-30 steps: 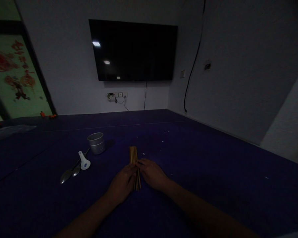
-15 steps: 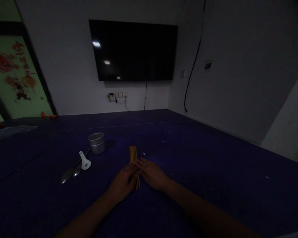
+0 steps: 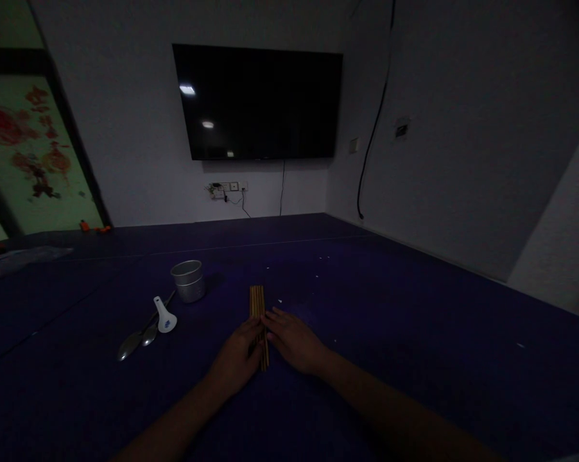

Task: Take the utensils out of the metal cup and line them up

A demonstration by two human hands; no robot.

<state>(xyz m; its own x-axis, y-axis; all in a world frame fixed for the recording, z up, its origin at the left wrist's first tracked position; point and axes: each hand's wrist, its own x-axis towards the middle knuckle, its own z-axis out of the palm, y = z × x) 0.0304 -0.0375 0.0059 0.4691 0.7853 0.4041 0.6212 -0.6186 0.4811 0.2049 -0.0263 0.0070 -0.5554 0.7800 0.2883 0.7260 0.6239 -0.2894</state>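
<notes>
A row of several wooden chopsticks [image 3: 257,299] lies side by side on the dark purple surface, pointing away from me. From the left, my left hand [image 3: 237,359] closes over the row, its fingers bent across the middle and its thumb lower down. Fingertips of my right hand [image 3: 293,342] touch the right edge of the row; its fingers are stretched out and lie low. Both hands hide the middle of the chopsticks, while the far ends and a bit of the near ends show.
Left of the chopsticks stands a metal cup [image 3: 189,281]. Near it lie a white soup spoon [image 3: 165,317] and two metal spoons, one large [image 3: 129,346] and one small [image 3: 149,335]. White specks dot the purple surface [image 3: 414,359]. A television [image 3: 265,102] hangs on the far wall.
The row of chopsticks has shifted very slightly left and sits straighter, with both hands still on it. The view has tilted a little; the cup and spoons stay put.
</notes>
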